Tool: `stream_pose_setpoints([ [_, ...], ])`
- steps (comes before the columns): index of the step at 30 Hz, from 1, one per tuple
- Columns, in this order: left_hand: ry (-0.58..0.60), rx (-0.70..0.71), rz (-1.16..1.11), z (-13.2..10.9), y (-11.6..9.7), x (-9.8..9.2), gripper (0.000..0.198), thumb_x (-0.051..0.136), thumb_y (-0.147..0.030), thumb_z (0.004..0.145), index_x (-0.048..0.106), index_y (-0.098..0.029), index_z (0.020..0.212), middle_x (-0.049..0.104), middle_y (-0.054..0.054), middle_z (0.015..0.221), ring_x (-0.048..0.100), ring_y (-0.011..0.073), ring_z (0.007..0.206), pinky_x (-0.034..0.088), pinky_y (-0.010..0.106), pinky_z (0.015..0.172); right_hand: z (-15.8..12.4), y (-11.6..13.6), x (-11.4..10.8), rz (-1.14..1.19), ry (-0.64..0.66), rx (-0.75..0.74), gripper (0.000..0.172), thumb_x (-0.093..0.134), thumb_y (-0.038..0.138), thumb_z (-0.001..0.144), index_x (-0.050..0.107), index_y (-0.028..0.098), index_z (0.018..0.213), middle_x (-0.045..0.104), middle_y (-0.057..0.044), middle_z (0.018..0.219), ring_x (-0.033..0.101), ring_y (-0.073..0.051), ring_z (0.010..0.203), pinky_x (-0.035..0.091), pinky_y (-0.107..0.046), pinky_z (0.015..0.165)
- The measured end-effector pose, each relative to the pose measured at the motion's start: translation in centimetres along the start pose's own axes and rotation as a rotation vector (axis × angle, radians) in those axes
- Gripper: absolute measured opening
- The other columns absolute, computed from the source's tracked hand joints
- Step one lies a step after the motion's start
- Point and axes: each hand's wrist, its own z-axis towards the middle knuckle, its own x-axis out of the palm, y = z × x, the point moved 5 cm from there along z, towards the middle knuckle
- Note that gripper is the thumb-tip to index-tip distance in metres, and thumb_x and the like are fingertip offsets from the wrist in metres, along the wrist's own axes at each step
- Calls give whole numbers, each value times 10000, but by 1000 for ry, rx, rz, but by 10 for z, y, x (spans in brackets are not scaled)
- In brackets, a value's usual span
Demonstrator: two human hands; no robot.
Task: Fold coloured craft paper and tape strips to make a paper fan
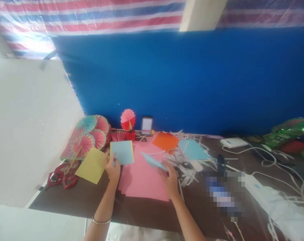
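My left hand (112,168) pinches the lower left edge of a square light blue sheet of paper (123,151), which has yellow paper showing along its sides. Beside that hand, on the left, lies a yellow paper sheet (91,167). My right hand (170,178) grips another piece of light blue paper (152,161), tilted and seen nearly edge-on above the pink paper. Large pink sheets (142,184) lie flat on the dark table (139,207) between my hands.
Folded paper fans (83,144) stand at the left. Behind are an orange sheet (165,142) and a blue sheet (194,149), with white paper strips (185,172) around them. White cables (280,164) and a power strip (254,187) lie right. A blue panel (182,83) rises behind.
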Motion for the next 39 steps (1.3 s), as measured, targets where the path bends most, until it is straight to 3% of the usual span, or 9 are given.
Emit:
stream_pose_setpoints([
  [4, 620, -423, -405, -25, -7, 39, 497, 410, -492, 845, 568, -150, 1170, 681, 107, 930, 651, 227, 861, 503, 401, 816, -1, 9, -2, 29, 39, -93, 261, 521, 298, 841, 601, 214, 1074, 574, -103, 1186, 498, -245, 1149, 397, -472, 973],
  [7, 852, -668, -552, -39, -8, 53, 646, 333, -630, 822, 603, -126, 1122, 687, 125, 877, 665, 238, 790, 522, 391, 726, -7, 21, 8, -18, 208, -190, 282, 516, 285, 830, 605, 247, 1095, 510, -79, 1280, 401, -266, 1246, 304, -527, 1033],
  [13, 877, -743, -525, -45, 9, 58, 490, 724, -377, 642, 598, -164, 1066, 696, 91, 926, 663, 208, 798, 513, 340, 746, -8, 18, 15, 40, 316, -76, 396, 443, 276, 837, 517, 244, 1224, 349, -87, 1412, 322, -273, 1301, 310, -500, 1032],
  [18, 847, -603, -490, -44, 18, 65, 414, 710, -397, 642, 618, -146, 959, 685, 116, 970, 650, 213, 864, 504, 332, 770, -4, -4, 12, 289, 179, 223, 405, 485, 352, 832, 474, 211, 1212, 473, -137, 1276, 518, -248, 1112, 450, -425, 902],
  [22, 762, -570, -379, -39, 24, 64, 452, 718, -371, 638, 605, -136, 1008, 672, 138, 980, 622, 242, 961, 491, 353, 809, -7, -7, 20, 484, 243, 444, 534, 553, 386, 796, 381, 192, 1263, 610, -58, 881, 608, -183, 775, 514, -325, 678],
  [28, 820, -486, -359, -39, 6, 55, 728, 687, -317, 693, 366, -223, 1340, 593, 132, 1148, 531, 234, 1133, 470, 327, 863, -5, -2, 23, 521, 232, 502, 489, 609, 395, 751, 450, 165, 1154, 557, 4, 687, 564, -152, 620, 481, -276, 568],
  [33, 903, -480, -446, -45, -11, 55, 846, 676, -270, 690, 212, -270, 1397, 559, 133, 1200, 631, 174, 893, 517, 288, 726, -6, -6, 22, 526, 237, 543, 447, 628, 409, 734, 511, 168, 1092, 606, -26, 737, 591, -165, 657, 489, -283, 585],
  [36, 808, -439, -410, -42, -8, 53, 733, 665, -282, 698, 320, -240, 1344, 631, 90, 1057, 635, 150, 785, 521, 297, 699, -7, -8, 22, 454, 291, 532, 328, 618, 417, 740, 608, 159, 942, 650, -67, 790, 616, -198, 712, 505, -331, 654],
  [39, 835, -298, -439, -39, -10, 54, 295, 660, -295, 707, 640, -179, 977, 636, 99, 1080, 606, 212, 981, 474, 375, 881, -3, -5, 16, 382, 253, 383, 238, 567, 392, 776, 670, 183, 821, 669, -88, 882, 615, -232, 843, 483, -402, 796],
])
